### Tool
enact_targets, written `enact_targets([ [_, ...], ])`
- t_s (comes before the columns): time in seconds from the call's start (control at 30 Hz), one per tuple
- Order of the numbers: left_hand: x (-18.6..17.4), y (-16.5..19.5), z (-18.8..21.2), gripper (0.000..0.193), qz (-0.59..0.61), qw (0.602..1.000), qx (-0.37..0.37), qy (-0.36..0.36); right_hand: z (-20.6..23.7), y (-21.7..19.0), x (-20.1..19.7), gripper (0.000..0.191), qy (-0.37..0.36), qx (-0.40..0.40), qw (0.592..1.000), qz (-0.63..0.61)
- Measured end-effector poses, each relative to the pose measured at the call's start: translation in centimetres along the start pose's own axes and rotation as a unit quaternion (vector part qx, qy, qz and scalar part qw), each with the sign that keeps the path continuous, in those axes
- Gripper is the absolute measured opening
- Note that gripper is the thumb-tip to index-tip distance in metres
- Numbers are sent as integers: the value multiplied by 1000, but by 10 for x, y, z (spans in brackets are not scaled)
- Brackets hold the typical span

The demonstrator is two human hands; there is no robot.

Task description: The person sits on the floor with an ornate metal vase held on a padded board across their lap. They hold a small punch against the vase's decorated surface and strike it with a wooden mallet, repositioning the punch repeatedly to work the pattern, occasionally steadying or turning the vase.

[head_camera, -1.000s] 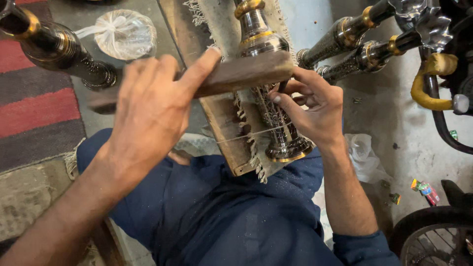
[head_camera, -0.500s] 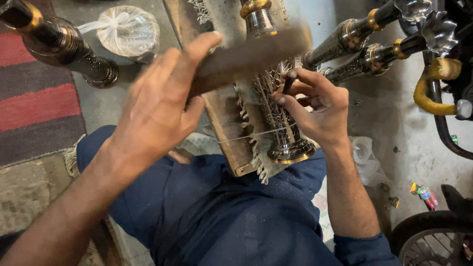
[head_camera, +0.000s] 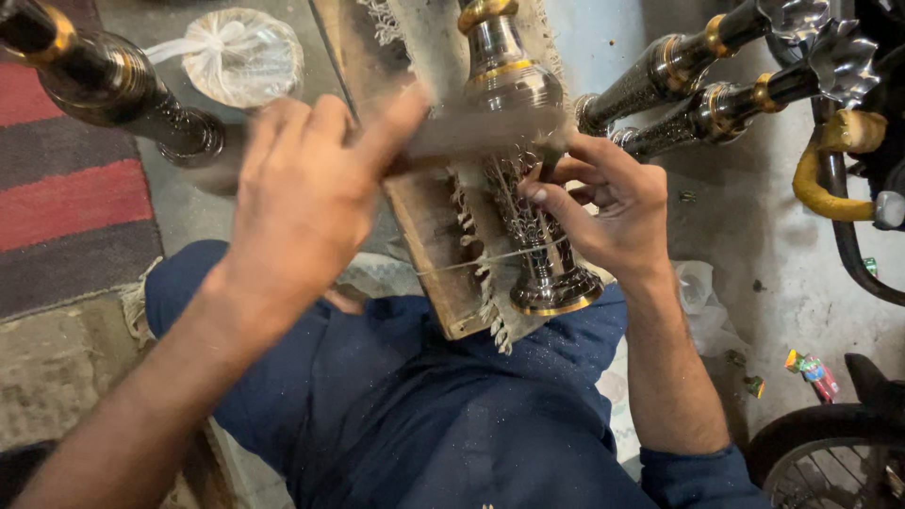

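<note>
Two hands work on one metal vase [head_camera: 528,217], and its position between them is the relation to check first. The vase lies on its side on a fringed cloth [head_camera: 429,42] over a wooden board [head_camera: 429,236] that rests on your lap. Its long axis runs away from you: the flared foot points toward your body and the narrow gold-banded neck points toward the top of the view.

Your right hand [head_camera: 608,203] is the nearer one. It is closed around the patterned waist of the vase from the right side, with the fingers curled over the metal and touching it.

Your left hand [head_camera: 306,203] sits to the left of the vase and slightly above it. It grips one end of a flat wooden bar [head_camera: 481,132], thumb extended along the wood. The bar lies crosswise to the vase's axis, over its upper body. The bar is blurred, so you cannot tell whether it touches the metal.

A thin string [head_camera: 490,259] crosses the board and the lower body of the vase.

Other similar metal pieces [head_camera: 688,90] lie on the floor to the upper right, well apart from both hands, and one more [head_camera: 104,85] lies upper left beside a tied plastic bag [head_camera: 240,57].
</note>
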State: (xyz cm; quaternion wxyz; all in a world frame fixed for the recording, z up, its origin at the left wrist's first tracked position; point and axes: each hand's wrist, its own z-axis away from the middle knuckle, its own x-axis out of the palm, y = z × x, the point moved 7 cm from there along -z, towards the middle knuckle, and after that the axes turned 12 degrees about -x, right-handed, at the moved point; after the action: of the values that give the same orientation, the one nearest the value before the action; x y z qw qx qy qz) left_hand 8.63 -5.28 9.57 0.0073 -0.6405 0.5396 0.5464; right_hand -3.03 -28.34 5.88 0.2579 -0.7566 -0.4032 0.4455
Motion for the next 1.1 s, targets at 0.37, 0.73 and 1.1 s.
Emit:
enact_targets([
  [0.37, 7, -6, -8, 70, 176, 980, -65, -58, 0, 2, 0, 36, 5, -8, 999, -38],
  [0.73, 6, 1, -12, 74, -5, 1000, 3, -6, -5, 1, 1, 37, -18, 11, 999, -30],
  [1.1, 12, -6, -9, 78, -76, 997, 14, -4, -4, 1, 1, 44, -4, -9, 996, -92],
])
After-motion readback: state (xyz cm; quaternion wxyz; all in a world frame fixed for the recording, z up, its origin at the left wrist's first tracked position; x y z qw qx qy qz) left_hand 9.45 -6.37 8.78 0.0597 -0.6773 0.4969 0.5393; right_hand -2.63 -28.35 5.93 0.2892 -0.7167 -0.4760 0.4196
